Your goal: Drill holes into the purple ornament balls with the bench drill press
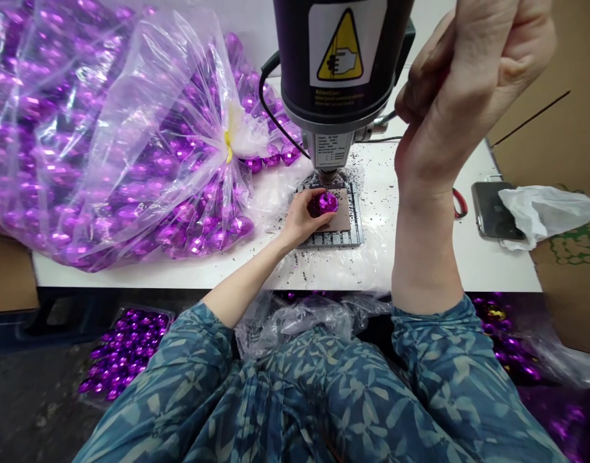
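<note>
- Purple faceted ball (328, 202), at the centre of the frame, rests on a brown board (344, 215) under the drilling machine (340, 103).
- Left hand (305, 215) grasps this ball between thumb and fingers, coming in from the lower left.
- Right hand (475, 83), upper right of the frame, is clenched at the metal lever (385, 119) on the machine's side; the lever runs in behind the fingers.
- Beneath the board lies a slotted metal plate (355, 239), with dark shavings scattered around it on the white table (497, 273).
- Clear plastic bag (150, 71), filling the upper left, is packed with similar purple balls and gathered by a yellow tie (228, 143).
- Toward the right edge, a dark phone (492, 212) lies partly under crumpled white material (548, 209).
- More purple balls (124, 350) fill the lower left, below table level.
</note>
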A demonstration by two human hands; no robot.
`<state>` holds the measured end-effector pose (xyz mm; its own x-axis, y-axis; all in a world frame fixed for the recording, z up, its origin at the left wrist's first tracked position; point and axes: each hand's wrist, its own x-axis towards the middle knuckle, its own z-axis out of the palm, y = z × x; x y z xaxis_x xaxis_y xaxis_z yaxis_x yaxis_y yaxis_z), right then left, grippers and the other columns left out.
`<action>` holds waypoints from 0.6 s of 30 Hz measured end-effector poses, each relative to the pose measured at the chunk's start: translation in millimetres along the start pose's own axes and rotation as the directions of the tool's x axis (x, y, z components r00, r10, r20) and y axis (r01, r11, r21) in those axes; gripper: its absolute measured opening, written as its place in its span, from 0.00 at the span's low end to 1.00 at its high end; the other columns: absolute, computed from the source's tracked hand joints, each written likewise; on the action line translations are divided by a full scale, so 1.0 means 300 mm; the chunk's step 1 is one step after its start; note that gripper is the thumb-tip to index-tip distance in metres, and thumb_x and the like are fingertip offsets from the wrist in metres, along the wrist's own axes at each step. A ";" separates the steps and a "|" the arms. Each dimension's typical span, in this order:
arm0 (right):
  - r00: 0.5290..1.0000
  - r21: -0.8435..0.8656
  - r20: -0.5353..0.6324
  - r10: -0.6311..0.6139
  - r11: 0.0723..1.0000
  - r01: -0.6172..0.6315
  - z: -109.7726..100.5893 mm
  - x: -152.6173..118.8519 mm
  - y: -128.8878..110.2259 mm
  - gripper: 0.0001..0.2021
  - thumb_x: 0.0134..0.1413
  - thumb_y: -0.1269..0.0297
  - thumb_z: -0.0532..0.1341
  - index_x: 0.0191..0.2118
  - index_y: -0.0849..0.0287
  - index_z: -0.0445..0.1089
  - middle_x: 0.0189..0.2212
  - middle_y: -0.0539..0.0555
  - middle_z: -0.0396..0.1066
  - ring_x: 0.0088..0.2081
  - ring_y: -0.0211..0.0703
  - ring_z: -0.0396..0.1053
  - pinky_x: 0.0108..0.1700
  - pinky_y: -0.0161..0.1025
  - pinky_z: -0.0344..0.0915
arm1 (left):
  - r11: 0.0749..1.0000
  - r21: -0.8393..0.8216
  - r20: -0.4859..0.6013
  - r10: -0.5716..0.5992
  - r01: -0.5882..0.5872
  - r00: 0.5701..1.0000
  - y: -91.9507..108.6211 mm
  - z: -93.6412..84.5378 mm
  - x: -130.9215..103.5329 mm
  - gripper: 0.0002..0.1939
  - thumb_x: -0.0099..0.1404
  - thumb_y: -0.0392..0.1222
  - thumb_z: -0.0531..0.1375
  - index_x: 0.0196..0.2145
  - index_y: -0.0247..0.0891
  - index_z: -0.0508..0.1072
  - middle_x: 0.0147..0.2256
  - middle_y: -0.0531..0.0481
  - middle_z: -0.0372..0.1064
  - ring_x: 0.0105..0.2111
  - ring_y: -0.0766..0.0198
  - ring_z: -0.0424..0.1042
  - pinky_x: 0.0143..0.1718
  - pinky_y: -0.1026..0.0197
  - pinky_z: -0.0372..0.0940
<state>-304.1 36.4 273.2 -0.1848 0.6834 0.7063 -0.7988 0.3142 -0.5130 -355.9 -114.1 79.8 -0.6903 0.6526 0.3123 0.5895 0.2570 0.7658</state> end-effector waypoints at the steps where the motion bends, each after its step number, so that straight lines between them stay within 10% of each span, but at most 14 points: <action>1: 1.000 0.000 0.011 0.005 1.000 -0.005 -0.003 -0.004 -0.001 0.26 0.39 0.37 0.63 0.27 0.59 0.66 0.12 0.39 0.52 0.14 0.22 0.50 0.17 0.29 0.44 | 1.000 -0.011 0.003 -0.004 0.004 1.000 -0.003 0.002 -0.002 0.29 0.60 0.41 0.77 0.56 0.40 0.74 0.50 0.44 0.77 0.52 0.53 0.77 0.53 0.50 0.74; 18: 0.970 -0.076 -0.084 -0.230 0.972 0.223 -0.055 -0.178 -0.019 0.30 0.62 0.47 0.64 0.21 0.60 0.50 0.15 0.45 0.35 0.17 0.23 0.43 0.22 0.33 0.43 | 0.995 -0.090 0.016 -0.035 0.036 0.999 -0.012 0.008 -0.006 0.28 0.61 0.42 0.76 0.56 0.40 0.75 0.51 0.44 0.78 0.54 0.52 0.76 0.57 0.50 0.72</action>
<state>-280.3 8.9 230.3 0.0521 0.6456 0.7619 -0.7737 0.5084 -0.3780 -355.8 -114.7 75.1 -0.7036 0.6547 0.2762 0.5237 0.2150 0.8243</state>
